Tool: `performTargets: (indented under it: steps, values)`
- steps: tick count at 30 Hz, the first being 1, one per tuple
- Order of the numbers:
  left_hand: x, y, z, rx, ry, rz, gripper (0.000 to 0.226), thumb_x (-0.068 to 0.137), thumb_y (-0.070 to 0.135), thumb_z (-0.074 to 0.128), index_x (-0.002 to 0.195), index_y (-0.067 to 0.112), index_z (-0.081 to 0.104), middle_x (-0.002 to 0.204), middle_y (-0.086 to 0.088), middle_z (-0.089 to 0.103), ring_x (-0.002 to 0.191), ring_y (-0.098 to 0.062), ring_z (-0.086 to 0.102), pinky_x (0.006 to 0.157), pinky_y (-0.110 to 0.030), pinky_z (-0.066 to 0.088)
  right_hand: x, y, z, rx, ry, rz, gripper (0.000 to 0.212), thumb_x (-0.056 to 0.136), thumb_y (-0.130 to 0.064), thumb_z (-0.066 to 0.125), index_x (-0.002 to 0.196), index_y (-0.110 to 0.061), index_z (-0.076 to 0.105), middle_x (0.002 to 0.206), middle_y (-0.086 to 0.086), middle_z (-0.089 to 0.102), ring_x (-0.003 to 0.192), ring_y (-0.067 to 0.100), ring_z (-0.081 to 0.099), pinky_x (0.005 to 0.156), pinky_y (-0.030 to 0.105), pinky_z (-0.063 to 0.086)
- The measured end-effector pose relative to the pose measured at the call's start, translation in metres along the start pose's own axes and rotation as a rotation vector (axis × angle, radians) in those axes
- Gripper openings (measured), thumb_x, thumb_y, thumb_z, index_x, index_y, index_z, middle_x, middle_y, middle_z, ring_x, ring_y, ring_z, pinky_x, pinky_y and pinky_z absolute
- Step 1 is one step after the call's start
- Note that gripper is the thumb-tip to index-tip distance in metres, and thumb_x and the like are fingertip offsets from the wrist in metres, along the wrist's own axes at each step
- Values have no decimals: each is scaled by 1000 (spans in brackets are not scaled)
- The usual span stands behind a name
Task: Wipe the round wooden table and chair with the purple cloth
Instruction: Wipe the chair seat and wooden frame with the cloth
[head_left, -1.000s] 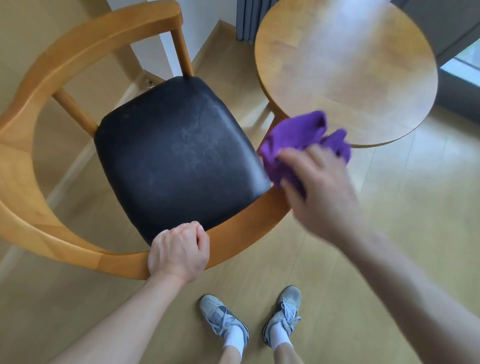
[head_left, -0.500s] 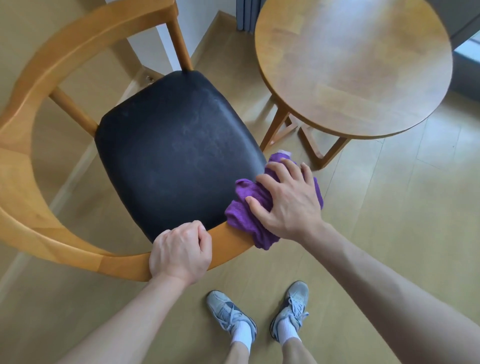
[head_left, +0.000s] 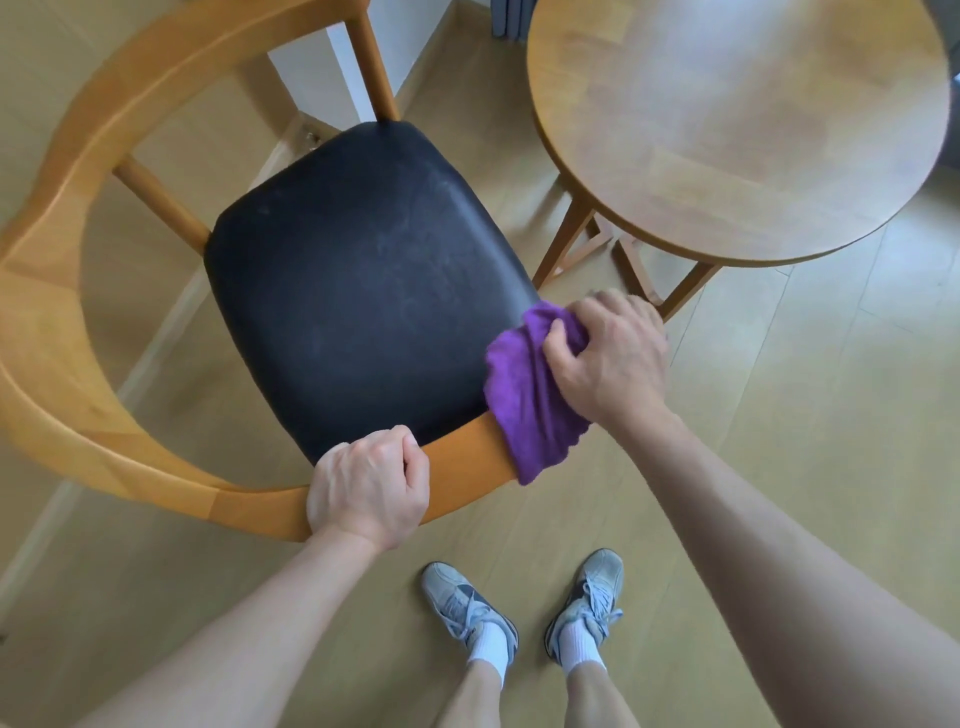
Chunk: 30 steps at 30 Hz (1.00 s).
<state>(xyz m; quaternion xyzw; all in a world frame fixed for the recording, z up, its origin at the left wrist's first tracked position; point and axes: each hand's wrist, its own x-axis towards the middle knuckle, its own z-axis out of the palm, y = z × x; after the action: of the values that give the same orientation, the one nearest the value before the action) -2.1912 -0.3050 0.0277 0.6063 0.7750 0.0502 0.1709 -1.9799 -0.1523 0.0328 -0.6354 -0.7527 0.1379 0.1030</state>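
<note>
A wooden chair with a curved rail and a black padded seat stands in front of me. My left hand grips the near part of the rail. My right hand grips the purple cloth and holds it over the rail's right end, beside the seat's corner. The cloth drapes down over the wood. The round wooden table stands at the upper right, apart from both hands.
The floor is light wood planks. The table's legs stand just behind my right hand. My feet in grey shoes are below the chair rail. A white wall corner lies behind the chair.
My right hand brought the cloth down from near the table edge onto the chair rail, then slid it up along the rail toward its right end. My left hand stayed on the rail.
</note>
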Motion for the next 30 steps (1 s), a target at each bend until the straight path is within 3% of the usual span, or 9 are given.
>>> performTargets:
  steps: [3,5,8,11,13,18,21,25,30]
  values:
    - [1,0,1,-5,10,4,39,93,34,22,63,23,43,55,11,45,45,-11,34,54,-29,26,-4,-21,4,133,115,365,32,90,-44,48,98,-20,68,107,0,62,108,24,52,106,41,40]
    - [1,-1,1,-6,0,4,40,93,35,21,63,22,45,56,9,47,46,-15,39,56,-30,29,-20,-35,9,93,157,328,29,90,-40,52,104,-20,68,117,0,62,120,24,49,114,46,34]
    - [1,-1,1,-4,-2,17,38,92,35,22,64,21,43,58,7,47,50,-24,43,58,-31,31,-45,-32,10,-68,53,-109,32,94,-41,50,110,-20,69,128,3,62,134,29,46,123,50,21]
    - [3,0,1,10,-8,7,33,93,30,29,65,19,43,61,-1,56,56,-35,54,61,-33,30,-35,-9,1,-95,-117,-589,37,95,-40,52,114,-15,70,123,8,65,123,32,55,116,47,33]
    - [4,0,0,17,-29,-11,33,93,30,30,65,19,43,64,-2,59,61,-35,57,61,-34,31,-25,-1,0,-70,-113,-657,35,91,-37,56,110,-12,71,114,9,67,110,32,61,106,42,42]
    - [5,-6,-4,-30,-111,5,40,103,31,24,68,22,42,65,6,50,63,-25,53,64,-36,36,-36,-13,16,118,146,-257,19,82,-29,62,93,-16,71,99,1,68,101,26,61,101,37,43]
    - [-1,-30,-12,-26,-176,64,46,107,38,23,71,24,48,71,8,55,69,-19,59,70,-39,49,-36,-12,19,133,166,-196,20,83,-31,58,92,-18,70,99,-1,68,102,25,60,103,38,42]
    - [-18,-94,-36,175,-160,53,65,103,46,2,70,24,53,72,9,59,71,-17,58,80,-41,46,-34,-26,19,96,165,-26,24,85,-33,54,91,-17,71,101,0,68,110,24,58,120,41,29]
    - [-18,-123,-41,276,-81,219,51,99,38,13,62,26,46,57,9,49,52,-16,49,67,-36,47,-69,-64,27,-80,90,30,30,94,-33,49,104,-13,70,119,7,66,138,30,45,127,48,15]
